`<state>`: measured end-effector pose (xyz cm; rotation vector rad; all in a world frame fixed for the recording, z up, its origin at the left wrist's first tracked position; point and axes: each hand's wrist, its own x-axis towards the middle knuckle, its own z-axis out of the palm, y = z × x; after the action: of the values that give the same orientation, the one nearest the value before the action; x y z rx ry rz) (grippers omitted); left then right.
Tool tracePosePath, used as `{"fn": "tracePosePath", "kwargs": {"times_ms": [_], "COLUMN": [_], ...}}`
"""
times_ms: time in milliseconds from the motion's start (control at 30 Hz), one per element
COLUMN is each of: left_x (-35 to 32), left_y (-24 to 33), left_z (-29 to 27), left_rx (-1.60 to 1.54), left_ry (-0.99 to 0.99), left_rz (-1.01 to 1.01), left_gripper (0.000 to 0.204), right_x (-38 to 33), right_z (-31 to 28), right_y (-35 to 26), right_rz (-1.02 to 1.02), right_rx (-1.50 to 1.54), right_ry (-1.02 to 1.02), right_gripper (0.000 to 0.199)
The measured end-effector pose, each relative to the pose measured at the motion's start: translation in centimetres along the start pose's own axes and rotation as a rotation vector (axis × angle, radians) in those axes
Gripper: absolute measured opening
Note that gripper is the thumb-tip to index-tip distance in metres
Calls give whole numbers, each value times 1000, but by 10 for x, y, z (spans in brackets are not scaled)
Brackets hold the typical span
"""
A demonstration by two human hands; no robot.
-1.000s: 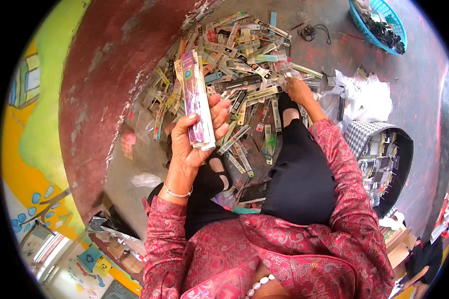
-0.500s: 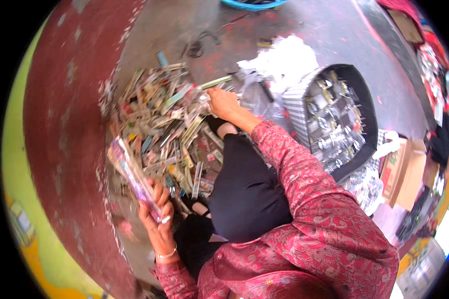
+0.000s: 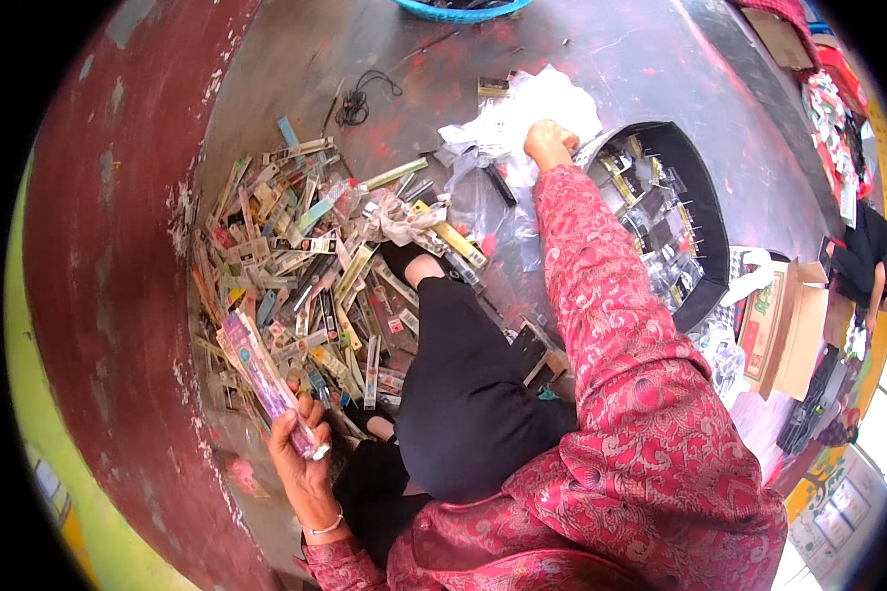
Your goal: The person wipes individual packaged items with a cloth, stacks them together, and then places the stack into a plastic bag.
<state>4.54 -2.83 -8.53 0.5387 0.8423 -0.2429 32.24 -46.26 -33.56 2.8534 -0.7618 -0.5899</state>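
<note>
We see the right hand (image 3: pixel 550 146) away from the pile of long, narrow packets (image 3: pixel 296 258) and out at the crumpled white plastic (image 3: pixel 574 98), just beside the near corner of the black-rimmed bin (image 3: pixel 708 266). Its fingers are curled in, but we cannot tell whether they are clamped on anything, because the palm is turned from us. By our judgement, this means the picking at the pile pauses while the right hand deals with the plastic or something by it.

The left hand (image 3: pixel 301 443) stays clamped on the lower end of a bundle of flat packets (image 3: pixel 266 369), thumb across the front and fingers wrapped behind. The bundle tilts up and to the left, in front of the pile's lower left edge.

Against the frame half a second ago, the right hand and sleeve reach farther forward and to the right; there, the fingers are at the pile's right edge. With them gone, we make out a crumpled, pale wrap (image 3: pixel 399 222) lying there beside a yellow strip (image 3: pixel 460 243). The bundle keeps much the same place and slant. Compared with a second ago, our view is turned, so the pile sits farther left and the blue basket (image 3: pixel 463 14) shows only partly at the top.
</note>
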Motion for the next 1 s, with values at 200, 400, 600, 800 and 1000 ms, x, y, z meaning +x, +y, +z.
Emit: {"fn": "tracePosePath", "kwargs": {"times_ms": [200,400,600,800,1000], "left_x": [1,-2,1,-1,-4], "left_y": [2,1,1,0,-1], "left_z": [-5,-4,-7,-7,-12], "left_rx": [-23,73,148,172,157], "left_ry": [2,20,103,103,115], "left_rz": [17,39,-3,-8,-34], "left_gripper": [42,44,45,44,43], "right_x": [13,6,26,-3,-114], "right_z": [-3,-44,-24,-45,-4], "right_y": [9,11,-11,-18,-9], "right_rz": [-104,45,-46,-162,-300], "right_rx": [242,311,324,291,362], "right_ry": [-195,-187,119,149,-94], "right_gripper": [42,72,52,31,24]}}
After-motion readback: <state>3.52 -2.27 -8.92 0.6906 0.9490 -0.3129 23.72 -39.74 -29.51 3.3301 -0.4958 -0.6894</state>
